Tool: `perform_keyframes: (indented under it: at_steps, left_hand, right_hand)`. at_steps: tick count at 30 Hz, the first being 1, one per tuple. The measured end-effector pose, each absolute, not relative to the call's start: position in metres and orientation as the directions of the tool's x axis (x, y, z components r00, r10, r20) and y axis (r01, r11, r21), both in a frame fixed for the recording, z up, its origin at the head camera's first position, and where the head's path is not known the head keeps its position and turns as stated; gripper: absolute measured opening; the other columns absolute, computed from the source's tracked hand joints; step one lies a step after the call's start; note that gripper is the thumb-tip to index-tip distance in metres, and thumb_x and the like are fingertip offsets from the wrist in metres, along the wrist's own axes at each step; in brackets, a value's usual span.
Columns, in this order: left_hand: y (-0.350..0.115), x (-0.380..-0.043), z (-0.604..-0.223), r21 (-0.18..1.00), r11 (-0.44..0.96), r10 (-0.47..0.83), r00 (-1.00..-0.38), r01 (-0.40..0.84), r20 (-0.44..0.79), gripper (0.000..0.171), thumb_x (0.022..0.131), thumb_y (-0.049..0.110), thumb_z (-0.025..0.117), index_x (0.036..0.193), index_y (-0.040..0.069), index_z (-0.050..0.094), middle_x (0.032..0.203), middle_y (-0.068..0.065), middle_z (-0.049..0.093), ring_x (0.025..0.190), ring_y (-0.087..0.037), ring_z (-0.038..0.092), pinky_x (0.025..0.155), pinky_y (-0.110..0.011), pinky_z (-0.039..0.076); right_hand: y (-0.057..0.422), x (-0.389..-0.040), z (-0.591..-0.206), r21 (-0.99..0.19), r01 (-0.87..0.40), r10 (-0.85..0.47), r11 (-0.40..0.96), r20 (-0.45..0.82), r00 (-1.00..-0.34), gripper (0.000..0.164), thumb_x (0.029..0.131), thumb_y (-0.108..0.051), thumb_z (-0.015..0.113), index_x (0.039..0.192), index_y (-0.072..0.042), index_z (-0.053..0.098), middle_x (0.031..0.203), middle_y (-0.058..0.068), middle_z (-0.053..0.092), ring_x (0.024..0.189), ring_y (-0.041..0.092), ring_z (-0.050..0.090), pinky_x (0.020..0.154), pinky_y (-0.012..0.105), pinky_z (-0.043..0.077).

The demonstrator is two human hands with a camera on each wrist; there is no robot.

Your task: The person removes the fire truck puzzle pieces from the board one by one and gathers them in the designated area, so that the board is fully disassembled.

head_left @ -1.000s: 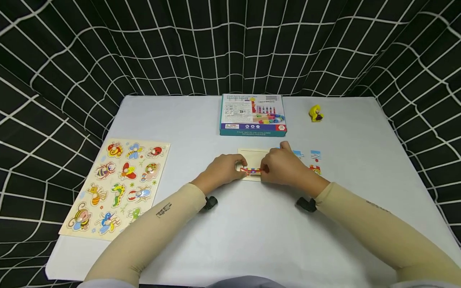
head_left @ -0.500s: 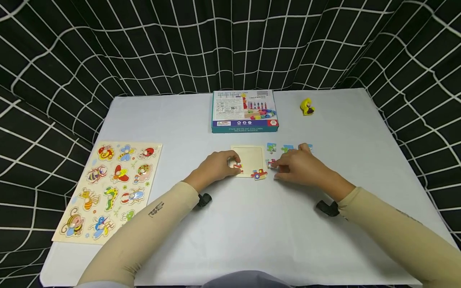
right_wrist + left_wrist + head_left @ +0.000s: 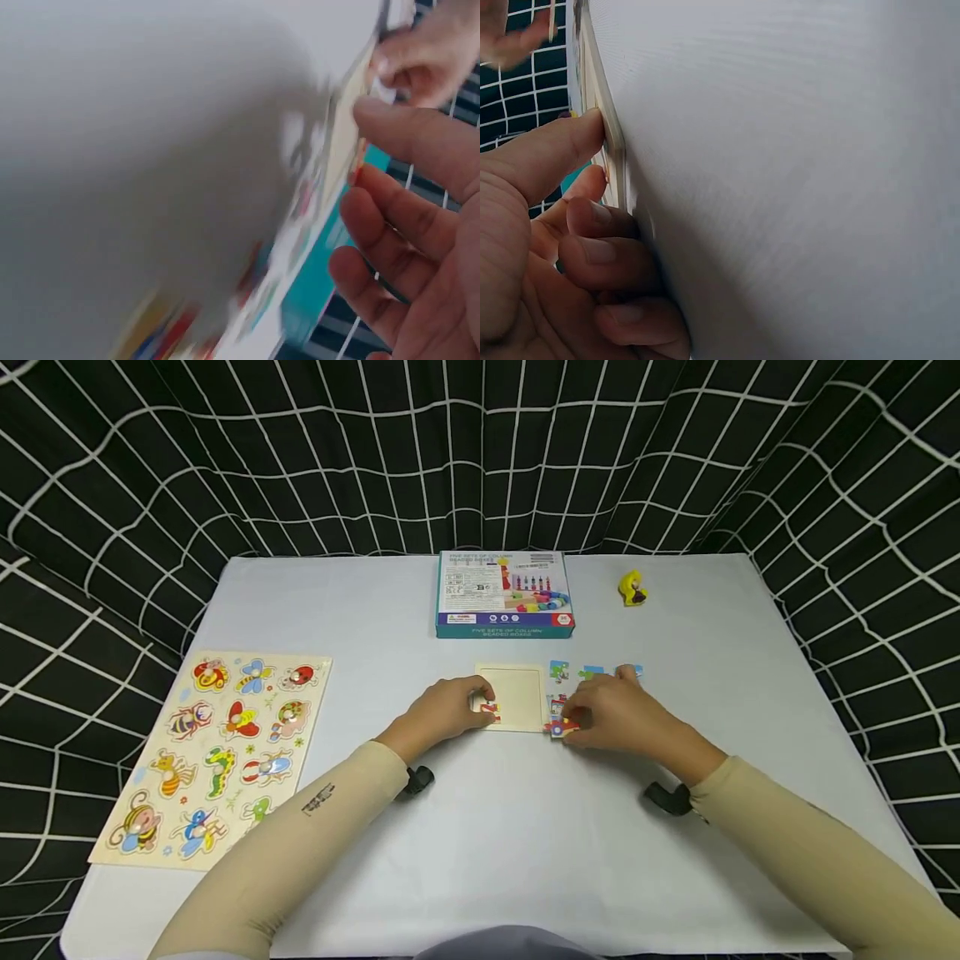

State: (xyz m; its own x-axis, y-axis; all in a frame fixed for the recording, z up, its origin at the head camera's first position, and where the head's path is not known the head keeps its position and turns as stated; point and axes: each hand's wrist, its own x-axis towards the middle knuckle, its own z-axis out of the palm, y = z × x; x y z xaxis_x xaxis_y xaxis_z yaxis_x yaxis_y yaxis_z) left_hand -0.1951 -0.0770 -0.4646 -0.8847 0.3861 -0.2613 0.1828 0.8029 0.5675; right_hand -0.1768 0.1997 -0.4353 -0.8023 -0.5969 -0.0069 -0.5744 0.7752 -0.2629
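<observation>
A square wooden puzzle tray (image 3: 521, 693) lies mid-table. My left hand (image 3: 442, 708) grips its left side; in the left wrist view the thumb (image 3: 581, 135) presses its edge and the other fingers curl beside it. Near that thumb, a small red-and-white puzzle piece (image 3: 490, 710) sits in the tray's lower left corner. Just right of the tray, my right hand (image 3: 622, 714) pinches a puzzle piece with a red vehicle (image 3: 560, 727). The right wrist view shows that piece edge-on between thumb and fingers, somewhat blurred. Another piece (image 3: 557, 702) lies directly above it.
Blue-topped puzzle pieces (image 3: 559, 671) lie right of the tray, some partly hidden behind the right hand. A teal bead-set box (image 3: 504, 597) stands at the back, with a small yellow toy (image 3: 632, 587) to its right. A large insect puzzle board (image 3: 288, 752) lies at left.
The right hand moved from over the tray to its right side. The red-vehicle piece, lying across the tray's lower right edge half a second ago, is now in that hand. The left hand stays on the tray.
</observation>
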Motion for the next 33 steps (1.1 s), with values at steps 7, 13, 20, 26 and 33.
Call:
perform_keyframes:
  at_steps: [7, 13, 20, 26, 33]
  left_hand:
    - [-0.083, -0.194, -0.463, 0.479, 0.828, 0.433, -0.875, 0.291, -0.217, 0.028, 0.086, 0.038, 0.073, 0.110, 0.027, 0.063, 0.077, 0.006, 0.061, 0.069, -0.019, 0.052, 0.061, -0.034, 0.041]
    - [-0.077, -0.189, -0.461, 0.413, 0.853, 0.411, -0.898, 0.318, -0.156, 0.035, 0.086, 0.039, 0.074, 0.116, 0.023, 0.069, 0.095, 0.002, 0.071, 0.081, -0.021, 0.062, 0.067, -0.037, 0.048]
    - [-0.069, -0.181, -0.461, 0.321, 0.870, 0.434, -0.890, 0.374, -0.141, 0.044, 0.087, 0.048, 0.070, 0.122, 0.021, 0.071, 0.109, -0.001, 0.071, 0.096, -0.022, 0.066, 0.072, -0.041, 0.052]
    - [-0.069, -0.179, -0.457, 0.371, 0.836, 0.487, -0.858, 0.405, -0.161, 0.044, 0.083, 0.050, 0.075, 0.116, 0.021, 0.073, 0.106, 0.005, 0.071, 0.094, -0.017, 0.064, 0.073, -0.036, 0.050]
    - [-0.068, -0.178, -0.459, 0.448, 0.793, 0.508, -0.854, 0.413, -0.111, 0.023, 0.086, 0.039, 0.075, 0.101, 0.021, 0.077, 0.091, 0.009, 0.069, 0.084, -0.012, 0.060, 0.073, -0.033, 0.047]
  right_hand:
    - [0.238, -0.160, -0.437, -0.202, -0.496, -0.512, 0.844, -0.033, -0.858, 0.026, 0.069, -0.035, 0.088, 0.087, -0.020, 0.077, 0.069, -0.018, 0.054, 0.072, 0.009, 0.048, 0.077, 0.049, 0.023]
    - [0.250, -0.159, -0.438, -0.178, -0.493, -0.509, 0.852, -0.054, -0.859, 0.027, 0.066, -0.034, 0.089, 0.084, -0.021, 0.075, 0.067, -0.018, 0.051, 0.072, 0.010, 0.047, 0.078, 0.050, 0.023]
    - [0.260, -0.156, -0.428, -0.277, -0.380, -0.406, 0.883, -0.041, -0.913, 0.034, 0.073, -0.039, 0.086, 0.098, -0.018, 0.076, 0.072, -0.015, 0.056, 0.076, 0.011, 0.051, 0.080, 0.050, 0.020]
    - [0.268, -0.154, -0.426, -0.341, -0.351, -0.367, 0.872, 0.021, -0.930, 0.025, 0.082, -0.032, 0.079, 0.100, -0.015, 0.075, 0.073, -0.014, 0.058, 0.076, 0.013, 0.052, 0.080, 0.052, 0.018]
    - [0.264, -0.149, -0.433, -0.366, -0.347, -0.365, 0.864, 0.019, -0.931, 0.023, 0.081, -0.027, 0.080, 0.100, -0.013, 0.076, 0.071, -0.015, 0.056, 0.076, 0.012, 0.052, 0.080, 0.052, 0.019]
